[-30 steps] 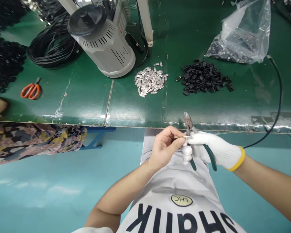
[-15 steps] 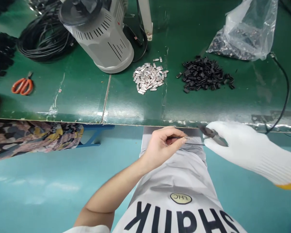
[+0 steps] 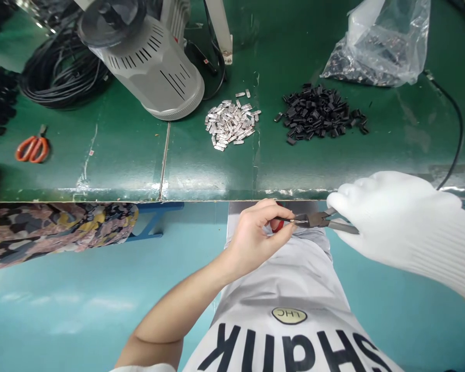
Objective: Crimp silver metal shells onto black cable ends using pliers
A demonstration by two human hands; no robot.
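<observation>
Fingertips [image 3: 283, 230] of the bare left hand [image 3: 256, 237] pinched tight on a thin wire [image 3: 292, 221], held just off the near edge of the desk [image 3: 201, 175] so the cutters [image 3: 318, 220] can meet it; gloved right hand [image 3: 391, 222] wrapped round their handles, nose at the wire tip. Further back, mid-desk, silver clips [image 3: 230, 121] and black sleeves [image 3: 320, 111] heaped within easy reach

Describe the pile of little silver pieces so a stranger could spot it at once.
Find the big grey machine at the back of the green bench. Just right of its base lies the pile of silver pieces. The similar pile further right is black; this one is shiny metal.
</observation>
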